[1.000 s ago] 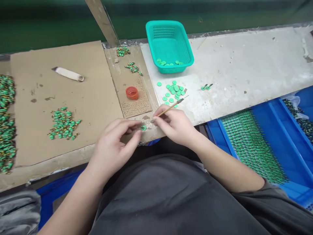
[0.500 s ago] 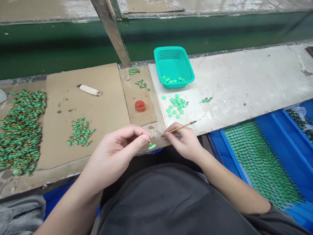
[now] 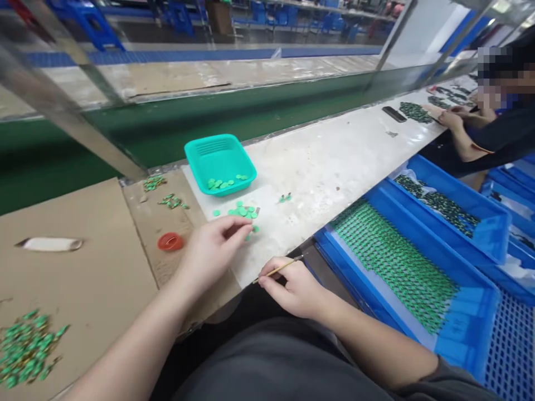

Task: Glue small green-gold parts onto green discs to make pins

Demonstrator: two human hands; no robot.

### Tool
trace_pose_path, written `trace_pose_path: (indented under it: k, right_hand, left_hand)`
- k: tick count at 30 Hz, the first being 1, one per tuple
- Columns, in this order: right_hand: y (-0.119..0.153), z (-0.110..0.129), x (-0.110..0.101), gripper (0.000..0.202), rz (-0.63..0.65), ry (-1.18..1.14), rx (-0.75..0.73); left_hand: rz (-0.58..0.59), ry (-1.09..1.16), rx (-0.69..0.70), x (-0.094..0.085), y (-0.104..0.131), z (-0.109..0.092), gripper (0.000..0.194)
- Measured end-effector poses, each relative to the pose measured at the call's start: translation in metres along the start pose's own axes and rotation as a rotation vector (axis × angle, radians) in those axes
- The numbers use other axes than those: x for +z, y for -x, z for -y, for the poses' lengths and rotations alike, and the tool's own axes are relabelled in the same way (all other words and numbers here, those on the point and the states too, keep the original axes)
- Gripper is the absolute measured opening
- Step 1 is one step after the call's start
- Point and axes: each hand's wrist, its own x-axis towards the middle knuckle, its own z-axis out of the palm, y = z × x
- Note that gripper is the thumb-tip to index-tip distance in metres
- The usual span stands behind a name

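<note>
Flat, round green discs (image 3: 243,211) lie in a loose, partly overlapping cluster on the whitish worktop (image 3: 309,172), just in front of the turquoise basket (image 3: 221,159). At their near edge is the left hand (image 3: 211,245), thumb and forefinger nearly together, anything between them impossible to tell; the right hand (image 3: 295,287), loosely curled, grips a slender brush (image 3: 276,270).

Basket, teal (image 3: 221,159): one. Cup, red (image 3: 170,241): one. Thin stick (image 3: 276,270): one. White tool (image 3: 50,244): one. Stemmed discs (image 3: 282,199) on table (image 3: 321,161): two. Bead piles (image 3: 30,351) left of basket: three.
</note>
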Motion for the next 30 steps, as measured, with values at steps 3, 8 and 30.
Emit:
trace_pose_path:
  k: [3,8,30]
  right_hand:
    - [0.007,-0.002,-0.015,0.011,-0.075,0.001,0.002]
    - [0.019,-0.004,-0.035,0.010,-0.160,-0.007,0.003]
    - [0.024,-0.016,-0.060,0.048,-0.184,-0.041,0.083]
  left_hand:
    - [0.040,-0.099,0.059,0.036,-0.057,-0.012,0.033]
    - [0.094,-0.274,0.073,0.066,-0.102,-0.023,0.038]
    - [0.315,-0.511,-0.030,-0.030,-0.062,-0.019,0.021]
